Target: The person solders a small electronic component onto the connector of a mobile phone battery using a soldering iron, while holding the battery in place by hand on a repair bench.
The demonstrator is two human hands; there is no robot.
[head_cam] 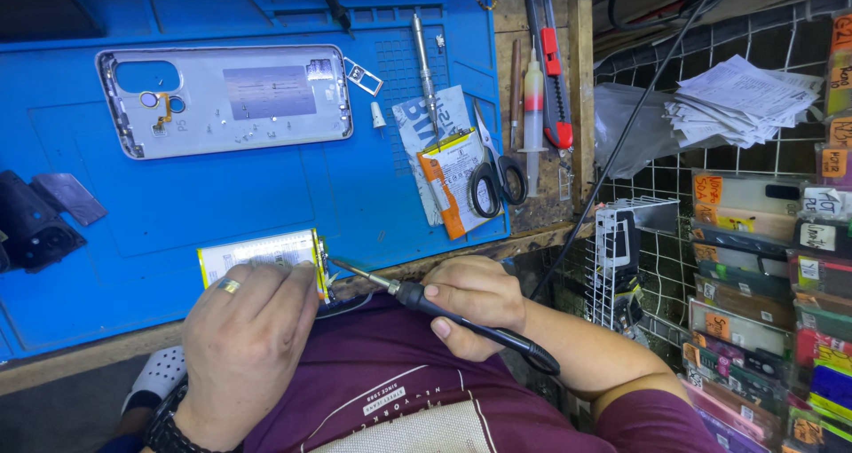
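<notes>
A flat battery [259,251] is being pinned crosswise under the left hand [244,329], its right end being met by the soldering iron [426,302] gripped in the right hand [477,304].

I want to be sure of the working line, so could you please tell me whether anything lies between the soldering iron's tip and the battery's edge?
Nothing visible does: the soldering iron in the right hand points straight at the battery edge, which the left hand steadies.

wooden bench [541,206], blue mat [293,204], scissors [493,173]
</notes>
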